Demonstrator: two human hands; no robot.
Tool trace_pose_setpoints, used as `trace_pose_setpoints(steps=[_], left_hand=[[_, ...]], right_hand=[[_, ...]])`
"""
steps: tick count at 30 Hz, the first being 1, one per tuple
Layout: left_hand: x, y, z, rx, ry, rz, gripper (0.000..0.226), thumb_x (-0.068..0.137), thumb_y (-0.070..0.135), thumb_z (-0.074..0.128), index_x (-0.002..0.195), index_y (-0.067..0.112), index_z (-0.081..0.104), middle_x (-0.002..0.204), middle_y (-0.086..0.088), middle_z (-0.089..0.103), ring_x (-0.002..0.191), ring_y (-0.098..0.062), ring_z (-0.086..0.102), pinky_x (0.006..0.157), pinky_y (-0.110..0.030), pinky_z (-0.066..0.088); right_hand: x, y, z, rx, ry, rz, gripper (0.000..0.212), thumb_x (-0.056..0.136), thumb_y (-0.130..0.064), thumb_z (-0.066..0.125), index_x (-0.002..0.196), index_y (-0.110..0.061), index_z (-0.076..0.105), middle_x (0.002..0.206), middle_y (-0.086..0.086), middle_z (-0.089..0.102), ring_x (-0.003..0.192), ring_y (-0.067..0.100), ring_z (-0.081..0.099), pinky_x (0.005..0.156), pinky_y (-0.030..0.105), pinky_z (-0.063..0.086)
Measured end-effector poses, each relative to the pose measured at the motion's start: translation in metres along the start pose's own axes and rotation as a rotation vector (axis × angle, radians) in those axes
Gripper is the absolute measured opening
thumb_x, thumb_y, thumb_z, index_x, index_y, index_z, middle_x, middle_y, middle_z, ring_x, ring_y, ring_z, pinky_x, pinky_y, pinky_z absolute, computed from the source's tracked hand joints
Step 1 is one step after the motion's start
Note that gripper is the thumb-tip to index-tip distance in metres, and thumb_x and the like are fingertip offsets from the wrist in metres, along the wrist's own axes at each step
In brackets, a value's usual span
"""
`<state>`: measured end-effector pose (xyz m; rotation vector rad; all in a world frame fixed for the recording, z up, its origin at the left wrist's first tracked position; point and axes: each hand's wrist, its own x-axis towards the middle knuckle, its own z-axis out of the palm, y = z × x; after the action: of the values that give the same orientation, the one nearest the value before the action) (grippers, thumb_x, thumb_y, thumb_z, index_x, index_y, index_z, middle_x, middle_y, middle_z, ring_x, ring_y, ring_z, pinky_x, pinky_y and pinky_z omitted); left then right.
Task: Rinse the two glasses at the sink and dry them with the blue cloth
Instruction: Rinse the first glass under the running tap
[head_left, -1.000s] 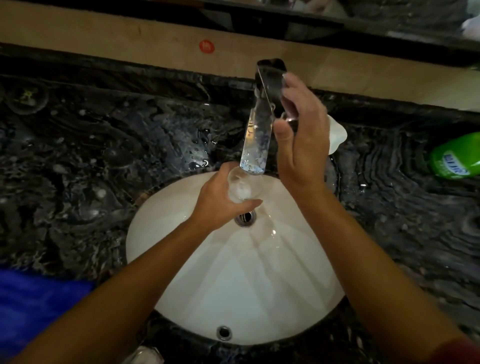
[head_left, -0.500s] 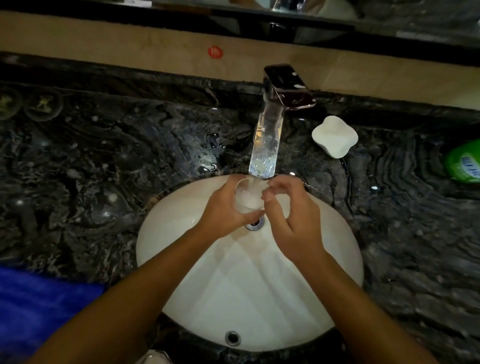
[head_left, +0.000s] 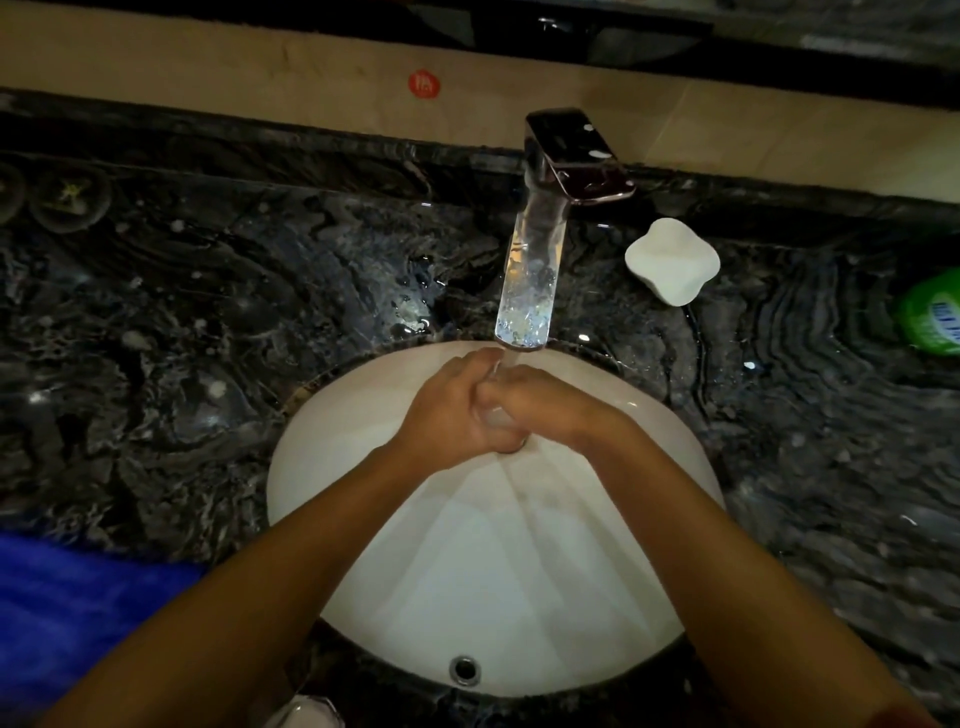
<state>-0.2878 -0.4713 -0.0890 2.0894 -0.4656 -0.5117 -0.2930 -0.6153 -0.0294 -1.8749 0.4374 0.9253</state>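
Both hands wrap one glass (head_left: 492, 415) under the faucet (head_left: 524, 291): left hand (head_left: 447, 410) and right hand (head_left: 545, 410) gripping it; can't tell its tilt. One blue cloth (head_left: 62, 597) sits left of them.

hands (head_left: 498, 405): bare | forearms: bare, no sleeves | red cuff edge (head_left: 904, 719) by right elbow

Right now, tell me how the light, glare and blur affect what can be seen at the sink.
Head view: dim overall, with the white basin brightest; glare speckles the wet dark counter and the faucet; edges bow from the wide lens; the glass is nearly lost between the left hand and right hand; the blue cloth is blurred.
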Motion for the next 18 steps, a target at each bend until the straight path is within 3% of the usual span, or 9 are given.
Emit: trace_pose_setpoints(steps=[3,5,8,11,13,15,18], left_hand=[[0.005,0.001,-0.006,0.002,-0.064,-0.089,0.086,0.062,0.049,0.088,0.137,0.024,0.054,0.111,0.005,0.073,0.099,-0.019,0.072,0.084,-0.033,0.057],[0.009,0.001,-0.009,0.013,-0.103,-0.167,0.077,0.064,0.047,0.09,0.131,0.031,0.055,0.104,0.011,0.074,0.086,-0.011,0.073,0.076,-0.032,0.059],[0.012,0.001,-0.011,-0.006,-0.157,-0.18,0.085,0.053,0.058,0.077,0.127,0.024,0.053,0.093,0.005,0.075,0.064,-0.009,0.068,0.065,-0.034,0.059],[0.006,-0.005,-0.01,0.023,-0.159,-0.122,0.087,0.051,0.062,0.073,0.125,0.02,0.053,0.094,0.007,0.071,0.073,-0.014,0.067,0.067,-0.028,0.054],[0.005,-0.007,-0.008,-0.059,-0.151,-0.155,0.073,0.055,0.055,0.082,0.116,0.026,0.055,0.091,0.009,0.072,0.068,-0.014,0.071,0.055,-0.029,0.057],[0.01,-0.007,-0.006,-0.109,-0.175,-0.232,0.062,0.061,0.044,0.089,0.112,0.03,0.058,0.091,0.006,0.073,0.066,-0.015,0.074,0.048,-0.036,0.061],[0.02,-0.007,-0.007,-0.213,-0.301,-0.364,0.051,0.06,0.04,0.089,0.099,0.043,0.055,0.087,0.015,0.073,0.073,-0.009,0.074,0.052,-0.041,0.064]], right_hand=[[0.001,0.008,-0.002,0.248,0.068,0.017,0.018,0.095,-0.014,0.054,0.103,-0.008,0.069,0.094,0.014,0.07,0.089,0.03,0.067,0.074,0.03,0.046],[0.006,0.009,0.001,0.347,0.092,0.058,0.018,0.099,-0.014,0.051,0.104,-0.008,0.067,0.1,0.016,0.068,0.093,0.03,0.064,0.081,0.034,0.046],[0.011,0.015,0.01,0.229,0.007,0.045,0.026,0.098,-0.038,0.057,0.107,-0.017,0.068,0.104,0.011,0.073,0.09,0.021,0.069,0.088,0.037,0.053],[0.01,0.019,0.006,0.114,-0.077,0.032,0.057,0.073,-0.058,0.058,0.107,-0.015,0.074,0.098,0.008,0.08,0.087,0.018,0.07,0.076,0.033,0.052],[0.011,0.019,0.001,0.208,-0.024,0.024,0.055,0.078,-0.062,0.056,0.103,-0.018,0.077,0.099,0.006,0.081,0.092,0.021,0.075,0.081,0.035,0.056],[0.014,0.022,0.002,0.3,0.051,0.011,0.053,0.093,-0.062,0.053,0.102,-0.016,0.076,0.107,0.01,0.079,0.105,0.028,0.074,0.097,0.039,0.054],[0.015,0.024,0.007,0.145,0.002,-0.024,0.052,0.094,-0.069,0.05,0.1,-0.025,0.077,0.1,-0.002,0.079,0.099,0.018,0.074,0.092,0.034,0.055]])
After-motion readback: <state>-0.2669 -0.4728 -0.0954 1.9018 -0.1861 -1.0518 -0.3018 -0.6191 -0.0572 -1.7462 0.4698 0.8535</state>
